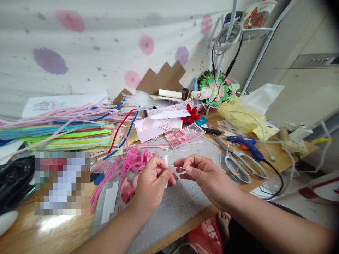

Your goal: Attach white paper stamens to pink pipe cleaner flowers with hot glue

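Observation:
Over the grey cutting mat point(182, 208), my left hand point(156, 176) is closed in a pinch. A narrow white strip point(166, 160) shows at its fingertips, upright and partly covered by them. My right hand point(200, 171) faces it, a small gap away, thumb and forefinger pinching a thin whitish piece point(182, 167) too small to name. Left of my left hand lie bundled pink pipe cleaners point(134, 158) and pink petal-like shapes point(126, 190). A white rectangular strip point(109, 203) rests flat on the mat's left side.
Large scissors point(237, 162) and a blue glue gun point(246, 144) with its cord lie at right. Coloured pipe cleaners point(71, 135) are heaped at left. Behind my hands are a palette case point(185, 135), a red flower point(192, 114) and papers. A metal pole point(225, 46) rises behind.

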{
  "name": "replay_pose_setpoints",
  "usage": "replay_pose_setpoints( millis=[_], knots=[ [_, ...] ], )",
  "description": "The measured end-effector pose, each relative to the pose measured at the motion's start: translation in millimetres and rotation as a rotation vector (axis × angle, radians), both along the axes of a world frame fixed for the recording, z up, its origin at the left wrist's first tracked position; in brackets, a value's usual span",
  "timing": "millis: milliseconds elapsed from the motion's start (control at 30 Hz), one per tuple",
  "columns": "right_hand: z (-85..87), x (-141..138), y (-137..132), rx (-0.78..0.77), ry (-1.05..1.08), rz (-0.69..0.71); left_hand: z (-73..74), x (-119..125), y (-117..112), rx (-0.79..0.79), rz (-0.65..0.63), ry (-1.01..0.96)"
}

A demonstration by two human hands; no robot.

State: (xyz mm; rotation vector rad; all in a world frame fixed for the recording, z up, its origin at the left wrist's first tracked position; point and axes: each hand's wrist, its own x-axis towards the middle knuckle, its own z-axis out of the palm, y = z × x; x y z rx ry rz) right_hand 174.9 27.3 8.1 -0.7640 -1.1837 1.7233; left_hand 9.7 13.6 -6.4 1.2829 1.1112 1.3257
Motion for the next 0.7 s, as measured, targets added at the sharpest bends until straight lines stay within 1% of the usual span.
replay_pose_setpoints(
  millis=[167, 300, 400, 533, 600, 700],
  knots=[
    [-0.1, -2.6, -2.1, 0.033, 0.042, -0.003, -0.9, -0.9, -0.7, 0.004, -0.039, 0.059],
    [-1.2, -3.4, -2.3, 0.019, 0.024, -0.058, -1.4, -2.2, -1.3, 0.031, -0.075, 0.086],
    [-0.9, -0.7, 0.2, 0.052, -0.087, -0.119, -1.4, -2.3, -0.6, 0.009, -0.108, 0.085],
    [1.6, 4.2, 3.8, 0.195, -0.296, -0.180, 0.5, -0.8, 0.8, -0.088, -0.163, 0.054],
    [2.6, 5.2, 4.6, 0.267, -0.368, -0.193, 1.4, 0.0, 0.8, -0.122, -0.167, 0.060],
    [3.4, 3.7, 4.7, 0.348, -0.454, -0.208, 1.0, -0.2, -0.2, -0.148, -0.133, 0.096]
  ],
)
